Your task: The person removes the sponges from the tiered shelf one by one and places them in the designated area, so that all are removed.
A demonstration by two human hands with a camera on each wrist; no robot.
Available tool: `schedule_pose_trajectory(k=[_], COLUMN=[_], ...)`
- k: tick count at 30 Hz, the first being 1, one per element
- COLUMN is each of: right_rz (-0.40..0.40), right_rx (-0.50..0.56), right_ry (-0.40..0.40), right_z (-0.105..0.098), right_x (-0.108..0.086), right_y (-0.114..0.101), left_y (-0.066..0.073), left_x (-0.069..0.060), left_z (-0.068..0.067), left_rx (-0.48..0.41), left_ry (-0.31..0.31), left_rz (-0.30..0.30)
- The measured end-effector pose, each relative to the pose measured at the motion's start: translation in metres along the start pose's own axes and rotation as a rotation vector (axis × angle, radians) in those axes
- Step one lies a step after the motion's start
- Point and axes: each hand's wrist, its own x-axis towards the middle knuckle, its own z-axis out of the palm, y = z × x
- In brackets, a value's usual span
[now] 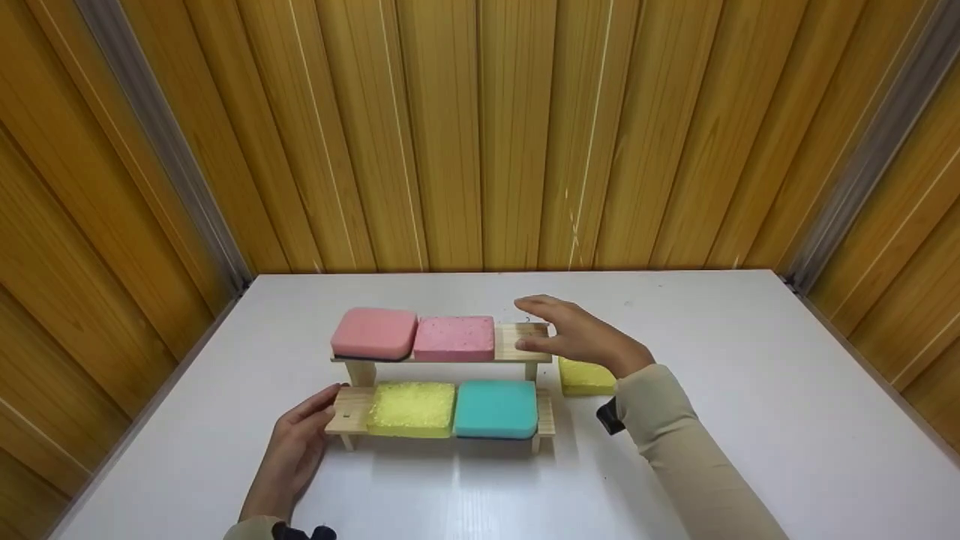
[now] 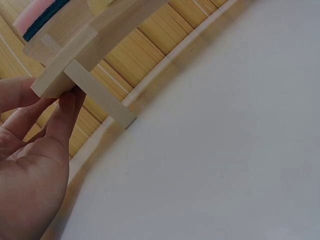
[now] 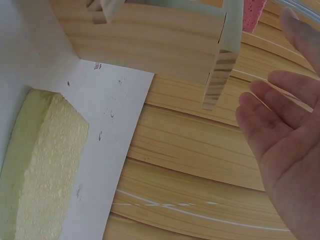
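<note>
A two-tier wooden rack (image 1: 351,414) stands on the white table. My left hand (image 1: 295,442) grips the left end of its lower tier; in the left wrist view the fingers (image 2: 61,117) meet the board's end from below and beside. On the upper tier lie a pink sponge (image 1: 375,331) with a dark scouring layer and a porous pink sponge (image 1: 454,337). Below them, a yellow sponge (image 1: 412,409) sits beside a turquoise sponge (image 1: 496,409). My right hand (image 1: 585,334), fingers apart and holding nothing, hovers by the bare right end of the upper tier.
Another yellow sponge (image 1: 586,377) lies on the white table (image 1: 750,390) to the right of the rack, partly behind my right forearm. Wood-patterned panels (image 1: 517,135) rise behind the table's far edge and along both sides.
</note>
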Motion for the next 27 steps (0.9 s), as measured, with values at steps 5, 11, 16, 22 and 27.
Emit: schedule_pose_trajectory(k=[5, 11, 16, 22, 27], right_rz=[0.005, -0.02, -0.016, 0.0, -0.023], right_rx=[0.018, -0.004, -0.012, 0.013, 0.021], right_ry=[-0.02, -0.037, -0.05, -0.061, -0.066], right_z=[0.004, 0.009, 0.015, 0.023, 0.029], right_x=[0.008, 0.017, 0.023, 0.03, 0.034], right_y=[-0.006, -0.014, -0.019, -0.026, -0.031], left_y=[0.0, -0.001, 0.0, 0.002, 0.001], left_x=[0.0, 0.0, -0.002, -0.004, -0.005], left_z=[0.0, 0.0, -0.001, -0.001, -0.002], left_rx=[-0.006, -0.017, -0.018, -0.04, -0.062], left_ry=[-0.008, 0.006, -0.001, 0.006, 0.006], left_rz=[0.009, -0.009, -0.005, -0.013, -0.019])
